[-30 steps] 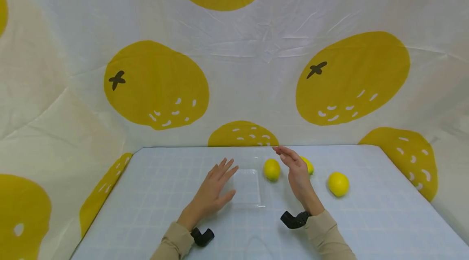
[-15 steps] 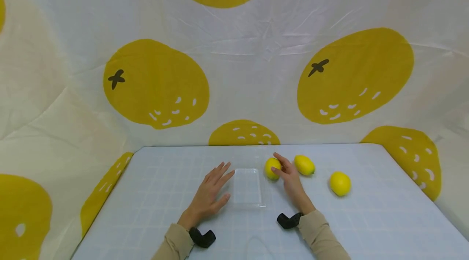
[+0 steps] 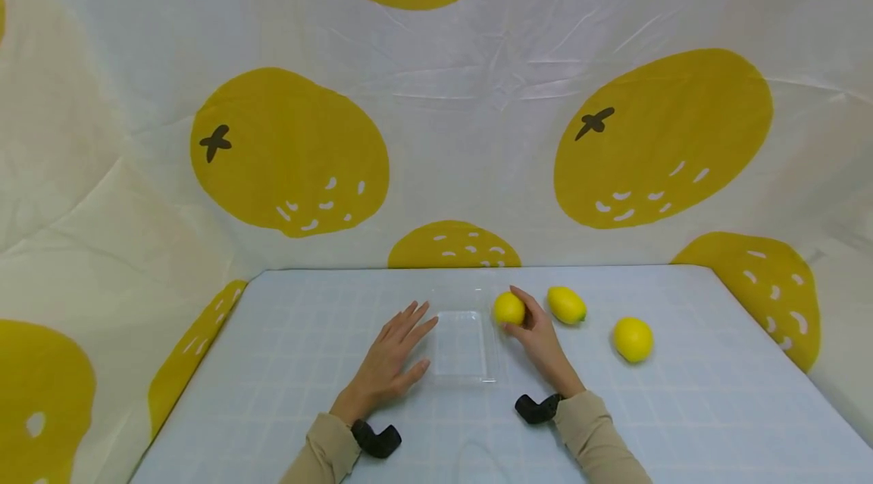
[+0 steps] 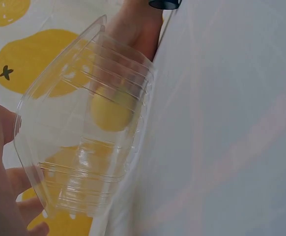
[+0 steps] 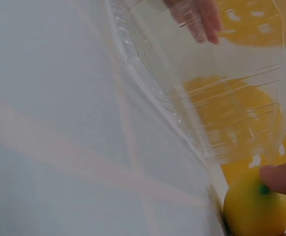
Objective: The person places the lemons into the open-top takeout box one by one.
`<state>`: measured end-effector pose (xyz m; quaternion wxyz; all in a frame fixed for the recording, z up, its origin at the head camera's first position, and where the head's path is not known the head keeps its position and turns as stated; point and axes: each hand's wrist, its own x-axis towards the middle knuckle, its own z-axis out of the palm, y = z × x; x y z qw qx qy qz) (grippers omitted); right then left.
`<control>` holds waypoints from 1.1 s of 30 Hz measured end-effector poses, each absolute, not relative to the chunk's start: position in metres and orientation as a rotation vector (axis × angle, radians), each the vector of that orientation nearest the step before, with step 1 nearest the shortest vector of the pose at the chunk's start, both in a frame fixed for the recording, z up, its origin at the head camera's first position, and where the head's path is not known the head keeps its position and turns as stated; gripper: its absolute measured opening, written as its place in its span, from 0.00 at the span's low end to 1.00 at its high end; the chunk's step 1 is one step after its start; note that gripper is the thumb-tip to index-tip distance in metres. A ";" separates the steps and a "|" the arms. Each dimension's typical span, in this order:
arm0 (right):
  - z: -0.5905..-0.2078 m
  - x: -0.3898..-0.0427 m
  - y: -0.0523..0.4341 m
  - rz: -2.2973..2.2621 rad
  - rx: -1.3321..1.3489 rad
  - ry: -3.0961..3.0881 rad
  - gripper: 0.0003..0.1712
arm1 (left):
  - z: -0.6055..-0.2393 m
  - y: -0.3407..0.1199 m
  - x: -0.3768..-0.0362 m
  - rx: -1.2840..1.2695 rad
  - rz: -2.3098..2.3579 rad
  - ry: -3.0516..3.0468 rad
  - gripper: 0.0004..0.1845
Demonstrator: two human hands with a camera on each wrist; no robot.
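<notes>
right hand: the person's right hand (image 3: 539, 336) has its fingers curled round a small round yellow lemon (image 3: 508, 308), gripping it just off the right edge of the tray. In the right wrist view a fingertip (image 5: 280, 178) is pressed on top of that same lemon (image 5: 258, 209), so it's a proper hold, not just a touch.

left hand: the left hand (image 3: 391, 359) lies flat on the table with fingers straight and a bit spread, up against the left side of the clear shallow plastic tray (image 3: 461, 345). Looks like it's steadying the tray; from the left wrist view I can't tell for sure how much skin is actually on the plastic (image 4: 84, 142).

tray: sits between the two hands, nothing inside it as far as I can see.

other fruit: a second, oval yellow lemon (image 3: 567, 304) is just right of the gripping hand, and a third round yellow lemon (image 3: 632, 339) is further right, well apart from the tray. Neither is being touched.

surface: pale blue table cover with a white grid (image 3: 682, 408), with a white backdrop cloth printed with big yellow fruit (image 3: 436, 113) behind.

progress: early days, I'd say. One lemon is in hand but not in the tray yet, and the other two are lying on the table.
</notes>
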<state>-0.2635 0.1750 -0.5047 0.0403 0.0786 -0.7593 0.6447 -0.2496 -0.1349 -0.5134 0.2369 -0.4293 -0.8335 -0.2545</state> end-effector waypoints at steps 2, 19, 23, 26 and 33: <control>-0.505 -0.263 0.175 1.915 0.216 -2.367 0.41 | -0.513 -0.135 -0.250 -1.180 -0.701 -2.282 0.32; -0.507 -0.258 0.171 1.559 0.155 -2.409 0.40 | -0.511 -0.138 -0.246 -1.180 -0.690 -2.300 0.33; -0.505 -0.256 0.172 1.478 0.145 -2.383 0.40 | -0.511 -0.137 -0.246 -1.177 -0.682 -2.296 0.33; -0.500 -0.256 0.174 1.495 0.088 -2.365 0.40 | -0.512 -0.135 -0.247 -1.175 -0.670 -2.299 0.33; -0.490 -0.261 0.178 1.519 0.087 -2.337 0.41 | -0.513 -0.135 -0.248 -1.165 -0.642 -2.289 0.33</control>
